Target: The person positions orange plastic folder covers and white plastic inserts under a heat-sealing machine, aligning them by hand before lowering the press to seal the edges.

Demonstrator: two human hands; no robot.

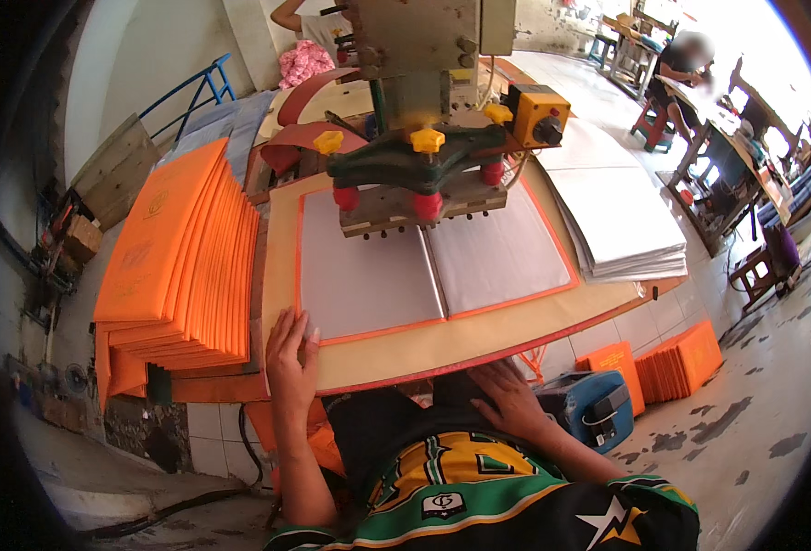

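Observation:
An orange cover (555, 288) lies spread open on a tan board (369, 367), with a clear-looking grey-white sheet (364, 285) over each half. My left hand (292, 344) rests at the cover's near left corner, fingers stretched along the board's edge and holding nothing. On my thigh under the board's front edge lies my right hand (506, 397), its fingers extended and nothing in them. Above the cover's far part hangs a press head (424, 204) with yellow star knobs and red posts. Its metal plate hides part of the cover's spine.
A tall stack of orange covers (180, 257) stands left of the board. White sheets (617, 211) are piled at its right. A yellow control box (539, 117) juts from the press. More orange covers (681, 363) and a blue machine (598, 409) sit low right. Another person (681, 73) sits far right.

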